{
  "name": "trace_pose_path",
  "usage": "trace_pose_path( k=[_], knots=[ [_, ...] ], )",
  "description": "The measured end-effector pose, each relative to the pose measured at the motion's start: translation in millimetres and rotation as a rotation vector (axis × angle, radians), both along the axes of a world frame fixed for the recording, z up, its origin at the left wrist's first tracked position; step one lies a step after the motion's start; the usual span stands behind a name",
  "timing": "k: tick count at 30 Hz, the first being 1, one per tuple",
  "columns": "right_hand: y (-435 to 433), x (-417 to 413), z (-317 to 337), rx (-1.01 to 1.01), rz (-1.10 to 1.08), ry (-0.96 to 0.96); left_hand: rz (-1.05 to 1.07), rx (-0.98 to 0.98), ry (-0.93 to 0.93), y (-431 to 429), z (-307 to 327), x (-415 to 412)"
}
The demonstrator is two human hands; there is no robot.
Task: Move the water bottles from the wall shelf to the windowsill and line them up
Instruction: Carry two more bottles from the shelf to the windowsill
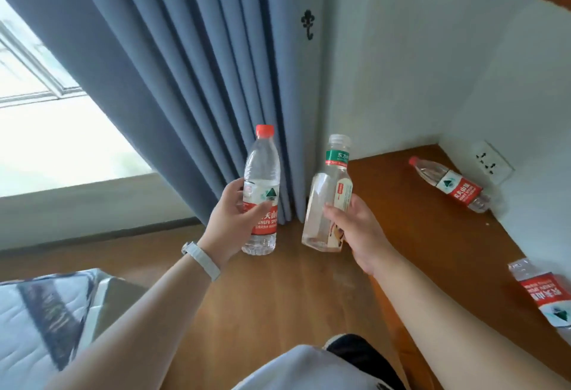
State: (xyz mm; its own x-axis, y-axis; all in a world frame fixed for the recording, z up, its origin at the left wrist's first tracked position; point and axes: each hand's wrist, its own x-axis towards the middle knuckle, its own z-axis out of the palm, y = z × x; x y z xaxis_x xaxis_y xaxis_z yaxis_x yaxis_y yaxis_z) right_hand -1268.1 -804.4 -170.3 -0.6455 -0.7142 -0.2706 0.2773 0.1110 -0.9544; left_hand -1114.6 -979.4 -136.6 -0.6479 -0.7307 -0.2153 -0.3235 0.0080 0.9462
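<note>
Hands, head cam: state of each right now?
Left hand: closed on the red-capped water bottle, upright.
Right hand: closed on the green-labelled clear bottle, tilted slightly.

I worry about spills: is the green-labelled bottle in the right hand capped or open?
Open, it seems: the green-labelled bottle in the right hand shows a bare threaded neck with no cap, held slightly tilted.

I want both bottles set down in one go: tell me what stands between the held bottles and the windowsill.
Nothing visible does. The left hand holds the red-capped bottle, the right hand the green-labelled bottle; the windowsill lies open to the left, the curtain hanging beside it.
</note>
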Motion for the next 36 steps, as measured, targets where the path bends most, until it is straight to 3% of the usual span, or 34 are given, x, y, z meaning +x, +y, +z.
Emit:
trace_pose_path(
  k=[7, 16, 36],
  knots=[
    [-42.5, 69.5, 10.4, 0.005, 0.104, 0.022, 0.222, 0.011, 0.021, -21.8, -3.4, 113.0],
    [-91.8, 101.2, 36.3, -0.037, 0.257, 0.069, 0.388, -0.084, 0.067, -43.9, 11.9, 175.0],
    [-224.2, 26.2, 43.9, -0.068, 0.792, 0.129, 0.777, -0.13, 0.109, -68.9, 35.4, 114.3]
  ],
)
